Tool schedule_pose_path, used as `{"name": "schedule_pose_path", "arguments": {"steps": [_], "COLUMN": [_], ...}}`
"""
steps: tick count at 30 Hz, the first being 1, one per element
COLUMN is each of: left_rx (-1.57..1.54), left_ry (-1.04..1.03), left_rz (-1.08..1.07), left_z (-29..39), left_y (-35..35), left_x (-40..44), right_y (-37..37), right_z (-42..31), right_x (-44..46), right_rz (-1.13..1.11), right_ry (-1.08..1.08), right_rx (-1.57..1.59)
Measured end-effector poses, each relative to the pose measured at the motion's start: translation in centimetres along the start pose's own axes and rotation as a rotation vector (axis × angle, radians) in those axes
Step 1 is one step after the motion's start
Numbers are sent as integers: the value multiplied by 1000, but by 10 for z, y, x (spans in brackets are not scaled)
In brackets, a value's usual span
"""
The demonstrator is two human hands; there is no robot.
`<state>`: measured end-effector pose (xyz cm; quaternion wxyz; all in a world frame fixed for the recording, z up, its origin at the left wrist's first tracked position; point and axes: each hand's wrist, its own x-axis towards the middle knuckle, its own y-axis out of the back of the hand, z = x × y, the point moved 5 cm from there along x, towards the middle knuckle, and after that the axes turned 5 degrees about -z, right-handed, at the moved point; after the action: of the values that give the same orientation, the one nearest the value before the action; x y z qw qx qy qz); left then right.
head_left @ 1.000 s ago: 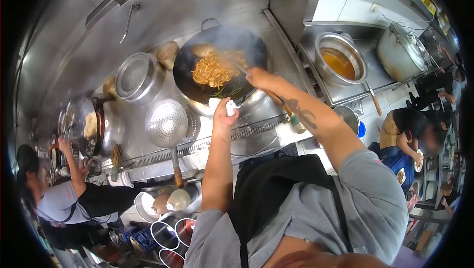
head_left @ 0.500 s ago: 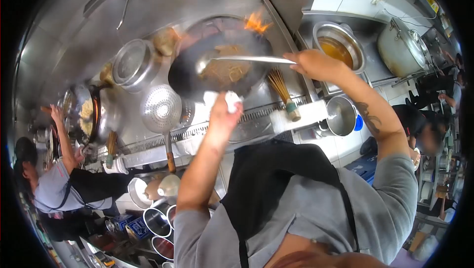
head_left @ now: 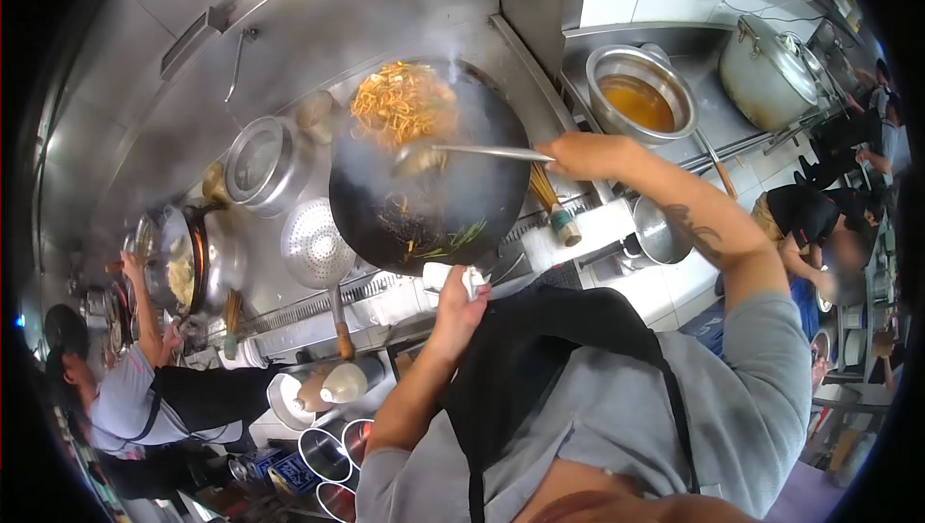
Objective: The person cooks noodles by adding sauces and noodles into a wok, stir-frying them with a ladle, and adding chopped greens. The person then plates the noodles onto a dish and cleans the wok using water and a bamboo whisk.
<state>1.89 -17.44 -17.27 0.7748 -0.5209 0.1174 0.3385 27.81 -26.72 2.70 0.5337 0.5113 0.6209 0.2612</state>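
Note:
My right hand (head_left: 586, 155) is closed around the handle of a metal ladle (head_left: 496, 150), whose bowl reaches over the middle of a black wok (head_left: 376, 224). Wrapped in a folded white cloth (head_left: 445, 277), the near rim of the wok is gripped by my left hand (head_left: 458, 316). A mass of orange-brown noodles (head_left: 405, 104) is bunched at the far side, seemingly tossed up. Green strips (head_left: 466, 237) and a few scraps lie low in the wok. Steam blurs the ladle bowl and wok centre.
A perforated skimmer (head_left: 318, 243) lies left of the wok; a bamboo brush (head_left: 554, 210) lies right. Beyond are steel bowls (head_left: 258, 166), a basin of amber liquid (head_left: 636, 104) and a large lidded pot (head_left: 766, 75). A co-worker (head_left: 159, 398) works at another wok on the left.
The wok has tilted and come nearer to me with my left hand. The noodles have swept to the far side, and the ladle has moved lower. The flame at the back is gone; steam has thickened.

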Motion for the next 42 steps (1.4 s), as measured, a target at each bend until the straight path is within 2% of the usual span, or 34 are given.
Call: {"name": "schedule_pose_path", "arguments": {"steps": [2,3,5,8,9,11,12,13,15,17,19,20,21,22,23,24,25,26,28,29,31,32,34,35,36,38,40,42], "left_rx": [-6,-115,-188,-24,31,-48,-19,-15,-95,-160,-42,17,-48,-40,6,40,57,149,615,394,-180,-117,-193,-225,-164,-106,-43,-7], "left_ry": [-22,-7,0,-6,-13,48,43,-10,-33,-106,-97,-92,-3,-26,51,7,-20,-86,-424,-325,19,65,70,77,52,-7,-22,-18], "left_rz": [107,71,-257,19,106,-75,-84,130,-48,-150,-137,-130,-85,-108,-132,-43,0,-33,-167,-136,-11,40,47,47,-61,-64,-117,-123], "left_z": [28,49,78,28,12,-5,3,24,61,78,44,27,6,-5,-8,6,20,44,87,86,81,81,90,92,90,50,10,10], "left_y": [-51,-48,-35,-1,7,-5,-19,-41,-32,-16,11,24,36,37,36,21,9,2,-11,-14,-54,-59,-54,-51,-41,12,28,13], "left_x": [-29,-1,62,45,35,-1,-12,-23,32,75,60,52,38,22,17,13,14,31,58,61,24,14,26,34,50,72,49,30], "right_y": [5,5,-8,-20,-12,-10,-6,-6,-7,-21,-27,-27,-26,-23,-21,-11,-7,-3,12,20,30,28,8,-2,-1,-2,-11,-1], "right_z": [4,8,21,13,-6,-14,-16,-15,-11,-13,-10,-20,-23,-25,-25,-33,-37,-39,-47,-49,-41,-29,6,20,13,-3,-9,-4], "right_x": [3,5,30,45,27,8,0,2,8,28,42,38,34,30,27,16,12,9,-5,-18,-41,-37,-15,3,12,28,33,26], "right_rz": [-77,-120,-4,164,135,75,33,41,50,163,285,363,415,469,515,527,444,357,229,145,-11,-45,-128,6,47,181,368,364], "right_ry": [-38,-58,-39,-45,-139,-65,-51,-46,-35,-59,-151,-89,-82,-75,-62,-22,-15,-8,-21,14,83,70,37,121,66,-11,-57,-48], "right_rx": [69,103,100,7,85,18,-6,-2,11,-122,-219,-291,-300,-311,-323,-366,-341,-313,-234,-156,-5,49,176,109,24,-142,-321,-274]}}
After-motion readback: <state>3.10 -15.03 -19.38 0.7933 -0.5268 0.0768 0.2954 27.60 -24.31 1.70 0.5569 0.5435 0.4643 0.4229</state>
